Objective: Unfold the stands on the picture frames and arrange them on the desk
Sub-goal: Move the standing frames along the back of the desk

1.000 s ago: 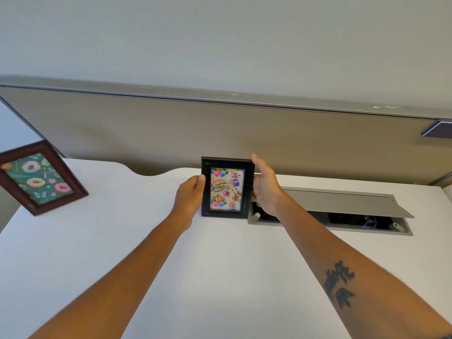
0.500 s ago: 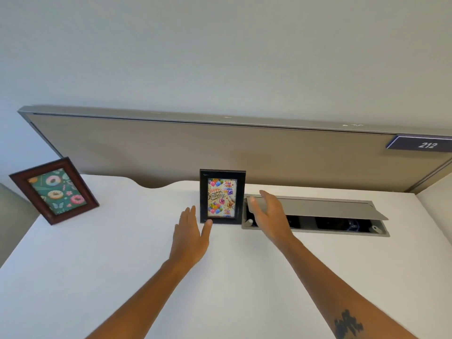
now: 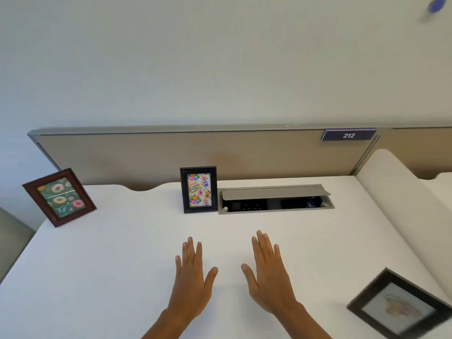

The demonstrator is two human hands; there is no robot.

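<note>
Both the left hand (image 3: 192,277) and the right hand (image 3: 270,275) hover flat over the white desk (image 3: 110,265) with fingers straight and spread, holding nothing, well in front of the black birthday frame (image 3: 198,189). That frame stands upright near the back of the desk, just left of the open cable tray (image 3: 276,199); far to its left the brown doughnut frame (image 3: 59,197) stands tilted by the desk's corner. To its front right a dark frame (image 3: 400,307) seems to lie flat, too blurred to make out its picture
</note>
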